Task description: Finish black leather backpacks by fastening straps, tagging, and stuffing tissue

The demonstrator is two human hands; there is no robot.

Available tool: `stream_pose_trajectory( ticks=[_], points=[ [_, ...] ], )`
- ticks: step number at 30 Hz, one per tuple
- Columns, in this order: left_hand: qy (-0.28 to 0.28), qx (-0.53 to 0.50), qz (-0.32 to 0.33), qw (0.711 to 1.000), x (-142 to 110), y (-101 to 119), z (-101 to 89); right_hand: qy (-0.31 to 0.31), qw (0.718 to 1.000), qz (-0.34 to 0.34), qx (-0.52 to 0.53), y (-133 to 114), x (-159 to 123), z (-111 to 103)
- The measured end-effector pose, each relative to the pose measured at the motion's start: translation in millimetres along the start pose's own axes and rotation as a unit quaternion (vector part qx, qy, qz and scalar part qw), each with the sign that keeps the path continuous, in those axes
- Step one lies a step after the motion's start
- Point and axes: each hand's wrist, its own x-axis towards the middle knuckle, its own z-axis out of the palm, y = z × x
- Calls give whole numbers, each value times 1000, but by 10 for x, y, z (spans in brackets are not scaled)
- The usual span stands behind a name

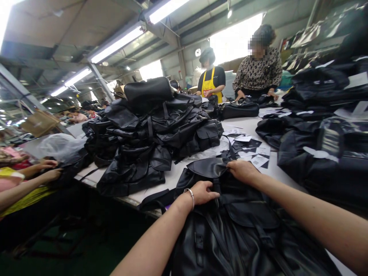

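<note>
A black leather backpack (241,226) lies on the white table (178,170) right in front of me. My left hand (202,191), with a silver bracelet on its wrist, presses on the bag's upper part with its fingers curled onto the leather. My right hand (243,170) is closed on the edge of the bag's top flap (207,166). What lies under the fingers is hidden.
A tall heap of black bags (149,130) fills the table's middle. More black bags (322,145) are stacked at the right. Paper tags (253,147) lie scattered beyond my hands. A person's arms (34,176) reach in from the left. Two people (244,73) stand at the far end.
</note>
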Motion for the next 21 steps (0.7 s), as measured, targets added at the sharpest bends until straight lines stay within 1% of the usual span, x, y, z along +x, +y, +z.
stream_pose_trajectory(
  ticks=[4, 7, 9, 12, 14, 17, 19, 21],
  points=[
    [18, -27, -6, 999, -48, -86, 101, 18, 999, 5, 28, 10, -49, 77],
    [46, -19, -13, 999, -87, -126, 133, 44, 998, 0, 45, 33, -85, 107],
    [77, -1, -19, 997, -100, -116, 138, 68, 996, -9, 50, 46, -101, 91],
    [147, 50, -32, 987, -123, -65, 109, 104, 993, -28, 48, 51, -136, 32],
    [199, 99, -45, 974, -153, -32, 49, 128, 990, -38, 47, 46, -176, -13],
    [268, 172, -70, 945, -197, -30, -110, 165, 984, -42, 47, 43, -249, -72],
    [286, 207, -74, 933, -197, -65, -243, 184, 981, -40, 50, 46, -281, -107],
    [276, 231, -62, 931, -158, -114, -363, 197, 978, -33, 56, 46, -286, -138]
  ],
)
